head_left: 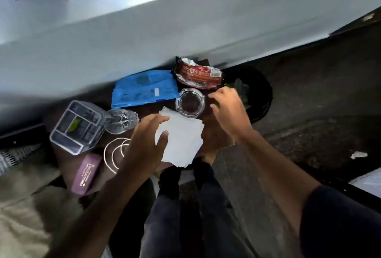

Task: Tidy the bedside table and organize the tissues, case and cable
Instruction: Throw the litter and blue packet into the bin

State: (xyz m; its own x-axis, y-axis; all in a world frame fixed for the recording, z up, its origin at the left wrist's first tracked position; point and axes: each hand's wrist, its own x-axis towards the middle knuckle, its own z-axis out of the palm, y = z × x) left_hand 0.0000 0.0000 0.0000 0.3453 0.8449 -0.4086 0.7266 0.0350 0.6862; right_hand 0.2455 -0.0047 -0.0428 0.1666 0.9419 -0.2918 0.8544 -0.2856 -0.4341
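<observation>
Two hands work over a small dark table crowded with clutter, and the step in hand looks like squaring up the tissues. Largest on it is the blue packet at twelve o'clock, then the white tissues in the middle, hanging a little past the six o'clock edge. Next comes the clear organizer box at nine o'clock, the torn red wrapper at one o'clock, the purple glasses case at seven o'clock, the round glass dish just past the tissues, and the white cable looped between the case and your left hand.

Your left hand is spread wide, fingers straight, thumb and fingertips lying on the tissues' nine o'clock edge. Your right hand hovers at three o'clock beside the dish, fingers loosely curled and holding nothing; it is clear of the tissues.

To do this well, keep the left palm flat so the stack does not fan out, and bring the right hand to the opposite edge. Draw the stack back from the overhang before lifting. Mind the dish; it sits touching the tissues' far corner.
</observation>
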